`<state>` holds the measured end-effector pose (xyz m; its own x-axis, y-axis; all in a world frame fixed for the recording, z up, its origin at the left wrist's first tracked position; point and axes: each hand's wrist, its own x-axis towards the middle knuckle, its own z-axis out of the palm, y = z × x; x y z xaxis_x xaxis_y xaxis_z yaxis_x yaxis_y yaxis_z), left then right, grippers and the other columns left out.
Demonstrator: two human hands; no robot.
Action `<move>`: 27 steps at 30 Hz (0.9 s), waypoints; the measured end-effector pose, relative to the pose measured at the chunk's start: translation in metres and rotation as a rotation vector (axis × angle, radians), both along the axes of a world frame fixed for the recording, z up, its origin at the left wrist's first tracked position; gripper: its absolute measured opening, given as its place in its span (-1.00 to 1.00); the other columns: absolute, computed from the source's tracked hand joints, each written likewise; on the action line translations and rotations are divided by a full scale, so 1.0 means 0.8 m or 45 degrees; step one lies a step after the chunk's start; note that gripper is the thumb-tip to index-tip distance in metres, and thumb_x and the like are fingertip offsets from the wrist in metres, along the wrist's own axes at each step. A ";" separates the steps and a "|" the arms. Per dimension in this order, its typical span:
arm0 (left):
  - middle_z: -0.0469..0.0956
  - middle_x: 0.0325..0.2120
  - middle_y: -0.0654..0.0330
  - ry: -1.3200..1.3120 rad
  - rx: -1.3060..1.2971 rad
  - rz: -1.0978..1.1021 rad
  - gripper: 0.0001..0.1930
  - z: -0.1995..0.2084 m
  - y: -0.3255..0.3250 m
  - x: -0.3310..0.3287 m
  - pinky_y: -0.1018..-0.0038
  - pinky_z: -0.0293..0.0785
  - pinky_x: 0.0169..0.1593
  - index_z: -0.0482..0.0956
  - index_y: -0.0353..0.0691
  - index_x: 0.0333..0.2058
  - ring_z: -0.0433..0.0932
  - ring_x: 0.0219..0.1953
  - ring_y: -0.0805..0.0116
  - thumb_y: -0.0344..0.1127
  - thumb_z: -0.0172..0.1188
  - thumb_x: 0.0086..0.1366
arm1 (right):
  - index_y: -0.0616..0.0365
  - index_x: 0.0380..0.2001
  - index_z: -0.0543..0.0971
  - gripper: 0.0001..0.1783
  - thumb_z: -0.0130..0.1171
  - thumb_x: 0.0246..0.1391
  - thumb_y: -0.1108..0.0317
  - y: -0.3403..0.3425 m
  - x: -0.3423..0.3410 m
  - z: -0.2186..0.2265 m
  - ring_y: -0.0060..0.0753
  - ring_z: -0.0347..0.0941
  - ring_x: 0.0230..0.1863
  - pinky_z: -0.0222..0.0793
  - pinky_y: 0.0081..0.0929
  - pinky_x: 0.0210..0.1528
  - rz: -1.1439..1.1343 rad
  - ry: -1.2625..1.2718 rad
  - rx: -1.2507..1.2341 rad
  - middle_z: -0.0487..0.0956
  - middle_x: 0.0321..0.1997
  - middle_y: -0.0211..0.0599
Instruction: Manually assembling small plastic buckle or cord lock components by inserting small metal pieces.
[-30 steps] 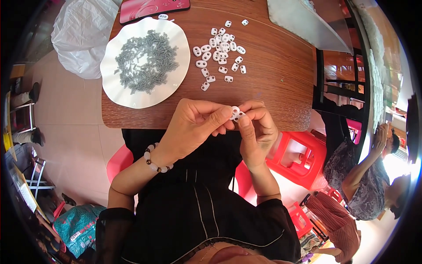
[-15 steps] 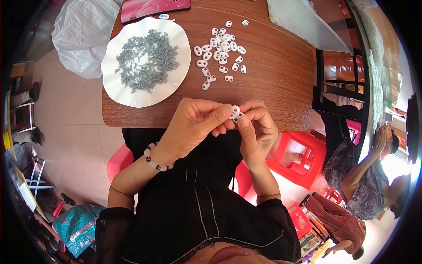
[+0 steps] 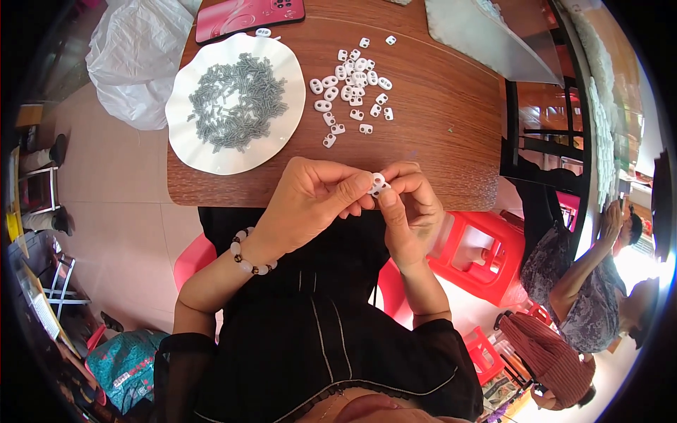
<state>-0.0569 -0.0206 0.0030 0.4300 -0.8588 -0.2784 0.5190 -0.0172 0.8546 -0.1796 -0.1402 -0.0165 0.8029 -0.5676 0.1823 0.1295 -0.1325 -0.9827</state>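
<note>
Near the front edge of the table, my left hand (image 3: 300,208) pinches a small white plastic piece with holes (image 3: 379,179) between thumb and fingers. My right hand (image 3: 407,225) closes on the same spot, its thumb and forefinger gripping a white part that meets the left one. The parts touch, but how they fit is partly hidden by my fingertips. Beyond my hands lie several loose white two-holed pieces (image 3: 360,79), some oval and some squarer. To their left a white wavy-rimmed plate (image 3: 293,92) holds a heap of small grey coiled pieces that look like springs (image 3: 243,106).
The brown wooden table (image 3: 437,120) carries a pink phone (image 3: 243,17) behind the plate. A white plastic bag (image 3: 134,63) is at the far left. Red plastic stools (image 3: 486,257) stand at the right. Two people (image 3: 589,303) are farther right.
My hands keep their pinch on the white parts, with only a slight shift of the fingers. The whole view has moved a little; a person at the lower right has changed posture.
</note>
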 end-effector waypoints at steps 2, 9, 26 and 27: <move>0.59 -0.53 0.21 -0.014 -0.020 0.006 -0.73 -0.002 -0.001 -0.001 0.67 0.41 -0.43 0.63 -0.39 -0.28 0.47 -0.52 0.61 -0.25 0.14 0.33 | 0.22 -0.42 0.44 -0.88 0.14 0.13 0.43 -0.002 -0.001 -0.001 -0.54 0.32 -0.20 0.23 -0.59 -0.09 0.006 -0.012 -0.019 0.44 -0.19 -0.24; 0.57 -0.58 0.25 -0.094 -0.005 -0.103 -0.76 0.014 -0.008 0.007 0.71 0.40 -0.47 0.65 -0.37 -0.32 0.47 -0.55 0.64 -0.27 0.18 0.30 | 0.24 -0.23 0.39 -0.76 0.19 0.13 0.38 -0.004 -0.004 0.003 -0.49 0.35 -0.15 0.30 -0.51 -0.07 0.052 -0.193 0.228 0.44 -0.15 -0.21; 0.52 -0.62 0.30 -0.209 -0.048 -0.182 -0.77 0.031 -0.013 0.001 0.70 0.33 -0.53 0.63 -0.37 -0.40 0.42 -0.59 0.65 -0.29 0.18 0.30 | 0.38 0.03 0.47 -0.43 0.06 0.20 0.06 -0.019 -0.011 0.013 -0.37 0.39 -0.09 0.31 -0.43 -0.01 0.300 -0.069 -0.057 0.52 0.05 -0.02; 0.52 -0.62 0.30 -0.214 -0.047 -0.181 -0.77 0.033 -0.013 0.000 0.70 0.34 -0.52 0.63 -0.38 -0.39 0.42 -0.59 0.66 -0.30 0.17 0.30 | 0.38 0.02 0.48 -0.44 0.07 0.20 0.05 -0.018 -0.012 0.013 -0.39 0.38 -0.12 0.31 -0.45 -0.03 0.286 -0.071 -0.063 0.53 0.03 -0.03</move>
<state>-0.0570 -0.0310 0.0292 0.3414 -0.9225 -0.1800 0.3636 -0.0470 0.9304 -0.1892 -0.1546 -0.0064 0.8960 -0.3648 0.2531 0.2152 -0.1417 -0.9662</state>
